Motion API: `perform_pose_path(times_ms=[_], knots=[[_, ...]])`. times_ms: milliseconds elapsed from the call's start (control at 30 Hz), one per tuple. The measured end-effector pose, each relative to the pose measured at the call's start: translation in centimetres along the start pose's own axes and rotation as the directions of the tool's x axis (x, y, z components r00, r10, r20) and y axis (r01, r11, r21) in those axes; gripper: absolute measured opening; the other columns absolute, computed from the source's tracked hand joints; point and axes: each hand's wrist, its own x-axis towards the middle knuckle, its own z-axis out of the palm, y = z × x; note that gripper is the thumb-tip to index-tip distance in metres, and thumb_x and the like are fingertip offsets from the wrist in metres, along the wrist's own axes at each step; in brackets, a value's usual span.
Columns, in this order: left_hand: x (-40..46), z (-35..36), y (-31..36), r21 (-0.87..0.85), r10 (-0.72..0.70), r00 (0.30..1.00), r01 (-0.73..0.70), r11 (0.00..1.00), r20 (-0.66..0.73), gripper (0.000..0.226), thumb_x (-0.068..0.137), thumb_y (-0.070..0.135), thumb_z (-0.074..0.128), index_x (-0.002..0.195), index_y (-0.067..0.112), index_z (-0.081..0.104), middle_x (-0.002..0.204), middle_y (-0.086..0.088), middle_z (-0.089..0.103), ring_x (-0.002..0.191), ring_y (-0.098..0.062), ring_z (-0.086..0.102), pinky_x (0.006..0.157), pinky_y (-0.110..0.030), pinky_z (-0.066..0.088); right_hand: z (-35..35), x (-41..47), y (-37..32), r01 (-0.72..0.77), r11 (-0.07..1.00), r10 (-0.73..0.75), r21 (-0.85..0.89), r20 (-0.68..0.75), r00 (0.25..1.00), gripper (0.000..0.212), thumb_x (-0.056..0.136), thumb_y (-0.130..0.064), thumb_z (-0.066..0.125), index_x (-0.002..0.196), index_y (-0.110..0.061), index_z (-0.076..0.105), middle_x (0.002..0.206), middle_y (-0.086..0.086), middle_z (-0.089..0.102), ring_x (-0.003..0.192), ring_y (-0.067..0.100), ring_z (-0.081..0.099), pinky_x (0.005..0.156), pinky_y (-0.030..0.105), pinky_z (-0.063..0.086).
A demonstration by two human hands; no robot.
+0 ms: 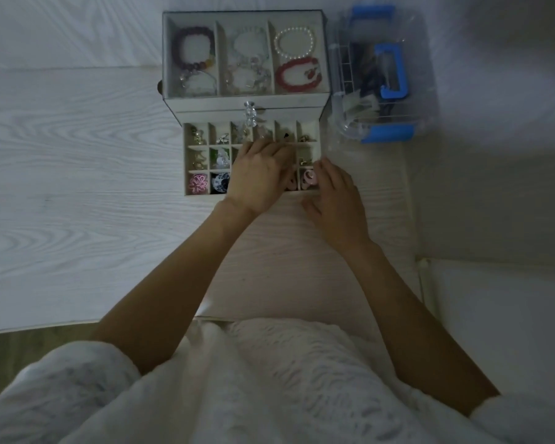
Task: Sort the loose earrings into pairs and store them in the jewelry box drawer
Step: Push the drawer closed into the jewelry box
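Observation:
The jewelry box (170, 59) stands on the table with its gridded drawer (186, 193) pulled out toward me. Earrings lie in the cells: a pink flower earring (197, 183), a blue-and-white one (220, 184), gold ones (196, 133) and a pink one (309, 180) at the front right. My left hand (260, 174) lies palm down over the drawer's middle cells, hiding them; whether it holds anything is hidden. My right hand (337, 203) rests at the drawer's front right corner, fingers touching its edge by the pink earring.
Bracelets fill the box's top tray: purple (191, 48), pearl (293, 43), red (297, 75). A crystal knob (250, 113) sits above the drawer. A clear plastic case with blue latches (382, 78) stands to the right. The table edge runs just right of my right hand.

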Motion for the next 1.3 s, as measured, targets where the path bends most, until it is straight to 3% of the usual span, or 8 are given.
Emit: perform_pose_path(times_ms=[200,367,467,667,800,933,1133,1300], knots=[[-7.5,-3.3,-2.4,-0.202,-0.3,0.944,0.27,0.941,-0.139,0.026,0.086,0.027,0.058,0.11,0.017,0.063,0.105,-0.003,0.067,0.096,-0.024,0.057,0.085,-0.036,0.044,0.0,-1.4,-1.2,-0.051,0.992,0.06,0.116,-0.079,0.995,0.055,0.087,-0.012,0.058,0.138,-0.012,0.037,0.141,0.009,0.039,0.128,0.024,0.038,0.102,0.035,0.04],[-10.8,-3.9,-4.7,-0.297,-0.603,0.797,0.568,0.768,-0.037,0.058,0.077,0.022,0.071,0.129,0.014,0.047,0.124,-0.012,0.05,0.106,-0.024,0.05,0.087,-0.032,0.042,0.5,-2.8,-1.6,-0.078,0.975,0.102,0.208,-0.107,0.989,0.052,0.088,-0.003,0.053,0.137,-0.007,0.04,0.141,0.013,0.039,0.128,0.026,0.041,0.106,0.034,0.038],[-10.9,-4.2,-5.6,-0.328,-0.706,0.698,0.699,0.635,0.12,0.057,0.077,0.02,0.07,0.13,0.016,0.048,0.122,-0.008,0.053,0.092,-0.014,0.058,0.082,-0.03,0.046,0.8,-3.3,-2.3,-0.135,0.959,0.157,0.248,-0.071,0.985,0.051,0.09,-0.001,0.048,0.14,-0.006,0.036,0.149,0.014,0.03,0.136,0.025,0.032,0.108,0.022,0.023],[-8.9,-4.3,-7.4,-0.493,-0.746,0.657,0.689,0.531,0.114,0.039,0.078,0.02,0.072,0.115,0.014,0.06,0.11,-0.004,0.066,0.084,-0.013,0.066,0.081,-0.03,0.054,1.2,-1.9,-3.7,-0.155,0.925,0.181,0.345,-0.045,0.982,0.055,0.089,0.003,0.049,0.141,-0.007,0.034,0.155,0.015,0.007,0.139,0.018,0.019,0.091,-0.01,0.011],[-7.1,-3.9,-8.3,-0.546,-0.791,0.609,0.683,0.485,0.06,0.036,0.078,0.02,0.072,0.112,0.012,0.061,0.107,-0.002,0.067,0.085,-0.013,0.067,0.082,-0.031,0.054,1.1,-0.4,-4.0,-0.209,0.894,0.269,0.396,-0.104,0.957,0.04,0.084,0.002,0.055,0.123,-0.007,0.05,0.135,0.012,0.036,0.102,0.012,0.048,0.08,0.009,0.036],[-6.9,-3.7,-9.6,-0.541,-0.778,0.625,0.674,0.503,0.056,0.037,0.075,0.027,0.075,0.107,0.014,0.062,0.098,0.0,0.068,0.085,-0.012,0.065,0.079,-0.029,0.054,1.6,1.6,-4.2,-0.224,0.904,0.252,0.364,-0.031,0.967,0.03,0.085,-0.005,0.055,0.115,-0.007,0.058,0.114,0.01,0.061,0.105,0.022,0.055,0.086,0.026,0.042],[-4.3,-3.4,-10.9,-0.532,-0.703,0.711,0.607,0.589,0.033,0.058,0.076,0.025,0.075,0.128,0.014,0.051,0.116,-0.001,0.059,0.093,-0.011,0.06,0.08,-0.024,0.052,1.1,4.9,-4.9,-0.183,0.949,0.197,0.258,-0.031,0.98,0.039,0.086,-0.006,0.053,0.124,-0.004,0.052,0.124,0.015,0.055,0.116,0.03,0.043,0.096,0.034,0.037],[-2.1,-3.2,-11.7,-0.53,-0.714,0.7,0.603,0.596,-0.005,0.04,0.075,0.022,0.073,0.111,0.017,0.057,0.106,0.001,0.063,0.091,-0.01,0.06,0.079,-0.032,0.055,1.1,6.8,-4.8,-0.141,0.981,0.14,0.13,0.017,0.99,0.05,0.088,-0.01,0.05,0.136,-0.003,0.04,0.141,0.014,0.04,0.13,0.03,0.031,0.107,0.038,0.028]])
